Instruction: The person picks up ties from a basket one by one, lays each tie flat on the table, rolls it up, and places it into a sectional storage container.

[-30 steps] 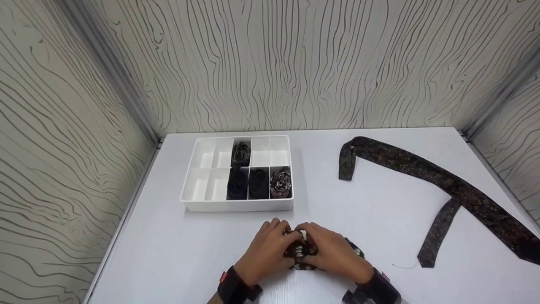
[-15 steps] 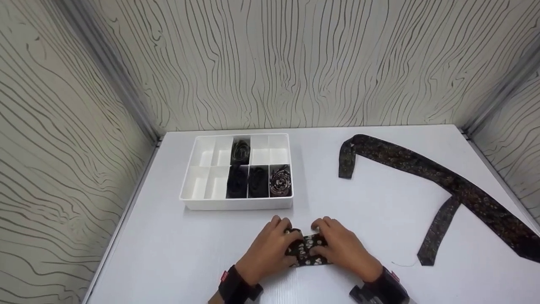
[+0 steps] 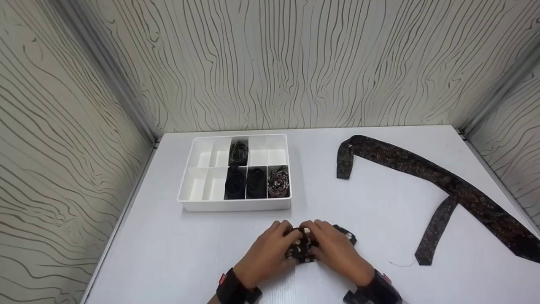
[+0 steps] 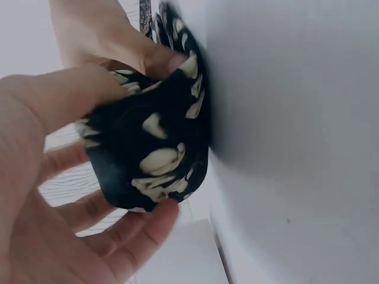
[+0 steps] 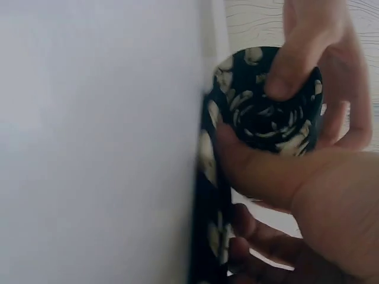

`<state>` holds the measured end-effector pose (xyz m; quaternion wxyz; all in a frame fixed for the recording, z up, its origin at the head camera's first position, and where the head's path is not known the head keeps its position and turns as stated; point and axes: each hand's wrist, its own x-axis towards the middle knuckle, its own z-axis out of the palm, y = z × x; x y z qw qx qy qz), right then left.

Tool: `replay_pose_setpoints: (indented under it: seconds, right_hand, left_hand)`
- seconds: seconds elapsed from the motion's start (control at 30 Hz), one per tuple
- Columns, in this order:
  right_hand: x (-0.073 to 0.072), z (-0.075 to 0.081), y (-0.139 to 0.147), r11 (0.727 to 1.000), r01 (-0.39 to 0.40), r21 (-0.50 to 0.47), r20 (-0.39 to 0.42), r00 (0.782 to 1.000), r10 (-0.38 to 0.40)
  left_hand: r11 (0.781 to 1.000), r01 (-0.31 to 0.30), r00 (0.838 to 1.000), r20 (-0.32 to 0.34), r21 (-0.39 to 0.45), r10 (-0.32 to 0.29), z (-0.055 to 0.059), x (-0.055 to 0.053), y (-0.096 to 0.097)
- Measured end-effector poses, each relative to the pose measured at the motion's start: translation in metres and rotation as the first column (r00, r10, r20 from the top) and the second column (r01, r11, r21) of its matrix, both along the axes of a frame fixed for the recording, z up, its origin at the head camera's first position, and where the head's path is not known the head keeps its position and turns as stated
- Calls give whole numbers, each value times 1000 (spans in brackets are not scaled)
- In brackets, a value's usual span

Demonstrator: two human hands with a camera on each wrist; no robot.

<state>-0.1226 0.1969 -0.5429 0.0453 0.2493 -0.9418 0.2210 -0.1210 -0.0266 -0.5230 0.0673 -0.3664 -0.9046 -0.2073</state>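
Observation:
A black necktie with cream flowers [image 3: 300, 251] is partly rolled up at the front of the white table. My left hand [image 3: 270, 251] holds the roll from the left, its thumb on one side and fingers curled round the other. From the right, my right hand [image 3: 339, 251] grips the roll where the unrolled tail [image 3: 348, 234] leaves it. The spiral end of the roll [image 5: 254, 59] shows in the right wrist view, with the right thumb [image 5: 260, 171] against it. In the left wrist view the roll's outer face [image 4: 154, 154] stands on edge at the tabletop.
Behind my hands stands a white divided box [image 3: 236, 205]. Several of its compartments hold rolled dark ties [image 3: 278, 181]; others are bare. Another dark patterned tie [image 3: 405, 162] lies unrolled across the right side. Patterned panels [image 3: 270, 63] enclose the table at back and sides.
Half a second ago my right hand was farther right, with a flat stretch of necktie showing; now it is back against the roll. The tail beyond it shows shorter than one second ago.

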Motion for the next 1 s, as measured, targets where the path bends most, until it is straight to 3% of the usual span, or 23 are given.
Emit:
replay_pose_setpoints:
  seconds: [0.2,0.67,0.8,1.0]
  right_hand:
    - [1,6,0,998,-10,-55,56,998,13]
    - [-3,5,5,997,-44,-66,139,989,53]
    - [-3,7,5,996,-49,-70,145,988,59]
    - [-4,7,7,997,-53,-55,149,987,61]
  left_hand:
    - [999,15,1000,6,38,-15,1,-1,-1]
    - [994,-48,994,-102,-102,38,0,-1,6]
    - [993,-48,995,-96,-112,38,-1,-1,6]
    - [996,-45,999,-30,-74,43,1,0,7]
